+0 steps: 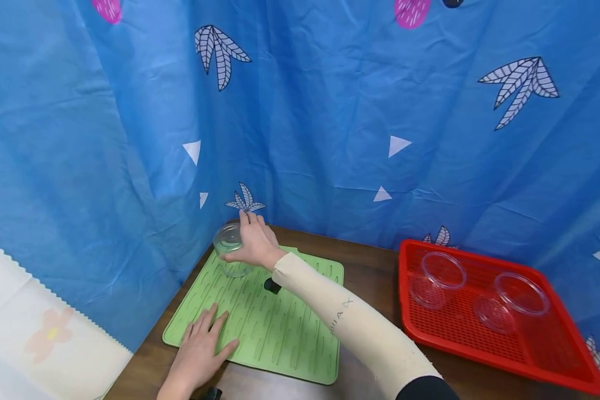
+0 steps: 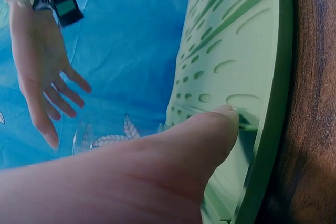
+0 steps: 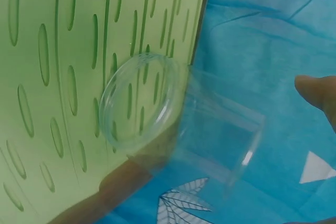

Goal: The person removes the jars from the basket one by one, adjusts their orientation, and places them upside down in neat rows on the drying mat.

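Blue curtain (image 1: 310, 116), leaf-printed, behind a brown surface (image 1: 375, 278).
Red basket (image 1: 445, 328), perforated, right side of the surface; green mat (image 1: 290, 333), ribbed, left of it; left hand (image 1: 200, 355), palm down at the mat's near left edge, fingers spread; right hand (image 1: 257, 244), fingers straight and wide, close by a clear cup (image 1: 226, 238) standing on the mat's far left corner; two further cups (image 1: 512, 303), also clear, inside the basket.
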